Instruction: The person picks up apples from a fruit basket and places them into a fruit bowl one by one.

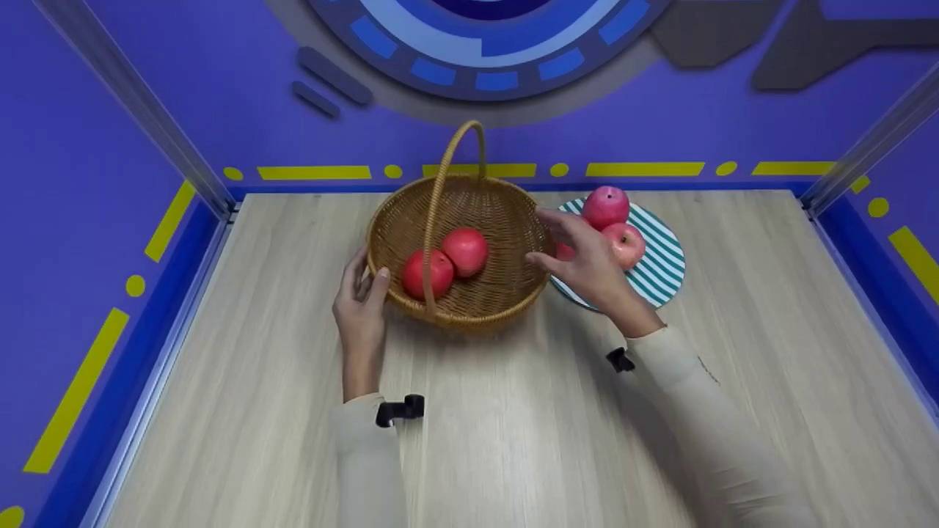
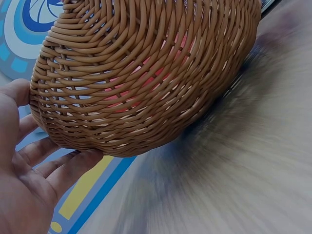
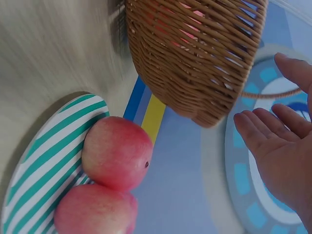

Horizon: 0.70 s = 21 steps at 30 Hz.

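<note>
A brown wicker basket (image 1: pixel 499 297) with a tall arched handle holds two red apples (image 1: pixel 465 252), which show as red patches through the weave in both wrist views. My left hand (image 1: pixel 363 312) holds the basket's left side, thumb at the rim and fingers spread along the outside underneath. By the right rim is my right hand (image 1: pixel 587 264), thumb and fingers apart; the right wrist view shows a small gap between its fingertips and the wicker. Just beyond it, pink-red apples (image 1: pixel 606 207) sit on a round green-and-white striped plate (image 1: pixel 664 264), one partly hidden by that hand.
The pale wood-grain table (image 1: pixel 484 433) carries the plate to the right of the basket. A blue patterned back wall (image 1: pixel 293 139) stands close behind the basket, and side walls with metal corner posts (image 1: pixel 147 103) enclose the table.
</note>
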### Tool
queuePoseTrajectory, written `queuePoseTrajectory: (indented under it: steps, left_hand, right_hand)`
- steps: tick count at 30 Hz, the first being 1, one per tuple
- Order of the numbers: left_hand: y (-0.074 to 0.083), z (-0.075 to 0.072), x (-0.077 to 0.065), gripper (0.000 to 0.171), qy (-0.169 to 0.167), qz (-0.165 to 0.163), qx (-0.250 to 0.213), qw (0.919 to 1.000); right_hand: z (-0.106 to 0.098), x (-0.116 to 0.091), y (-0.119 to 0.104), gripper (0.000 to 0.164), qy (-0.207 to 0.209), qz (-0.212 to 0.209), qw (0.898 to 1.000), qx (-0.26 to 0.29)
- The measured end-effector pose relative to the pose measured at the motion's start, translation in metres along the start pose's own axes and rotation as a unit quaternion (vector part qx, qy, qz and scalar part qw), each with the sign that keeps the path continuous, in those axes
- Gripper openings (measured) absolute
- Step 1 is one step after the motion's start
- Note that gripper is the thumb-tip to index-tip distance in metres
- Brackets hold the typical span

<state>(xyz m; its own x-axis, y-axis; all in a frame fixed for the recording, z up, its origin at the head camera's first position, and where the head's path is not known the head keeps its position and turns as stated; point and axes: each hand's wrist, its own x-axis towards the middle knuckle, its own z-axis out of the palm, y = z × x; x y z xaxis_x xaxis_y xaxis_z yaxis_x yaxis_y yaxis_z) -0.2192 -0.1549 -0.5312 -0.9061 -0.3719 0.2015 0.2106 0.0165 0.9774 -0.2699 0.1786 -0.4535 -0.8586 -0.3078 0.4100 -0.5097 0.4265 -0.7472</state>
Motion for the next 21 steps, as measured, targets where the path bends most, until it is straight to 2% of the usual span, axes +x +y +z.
queuePoseTrajectory:
  steps: [9,21]
  left_hand:
    - [-0.001,-0.001,-0.001,0.051,0.0,0.005,0.003,1.0]
    - [-0.002,-0.001,-0.001,0.051,0.006,0.022,0.015,0.9996]
  right_hand:
    - [0.017,0.012,-0.002,0.066,-0.069,0.001,0.996,-0.056]
    - [0.038,0.029,0.0,0.064,-0.114,-0.039,0.989,-0.09]
